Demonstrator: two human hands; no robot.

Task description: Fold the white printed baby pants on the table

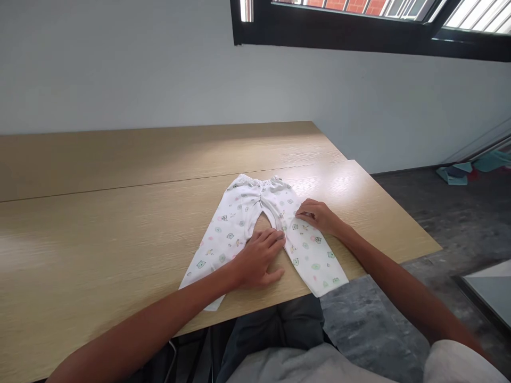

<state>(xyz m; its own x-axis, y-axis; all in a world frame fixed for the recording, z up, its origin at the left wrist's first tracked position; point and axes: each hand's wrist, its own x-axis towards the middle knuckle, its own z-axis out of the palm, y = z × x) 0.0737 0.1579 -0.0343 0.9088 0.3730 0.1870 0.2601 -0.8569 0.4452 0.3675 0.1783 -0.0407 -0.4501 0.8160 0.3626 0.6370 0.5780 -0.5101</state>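
A pair of white baby pants (pixel 255 199) lies spread on the wooden table, printed with small green, pink and yellow figures. Its gathered waistband points away from me, and the two legs spread toward the table's near edge. My left hand (pixel 261 258) rests between the legs. Its fingertips touch the inner edge of the right-hand leg, and the thumb stands apart. At the outer edge of that same leg, the fingers and thumb of my right hand (pixel 317 215) close on the fabric. The left-hand leg is partly covered by my left forearm.
The pale wooden table (pixel 120 239) has a seam across it and ends on the right. A dark-framed window (pixel 339 32) is set in the grey wall. Teal items (pixel 455 173) lie on the dark floor at far right, and a light panel (pixel 491 287) stands nearer.
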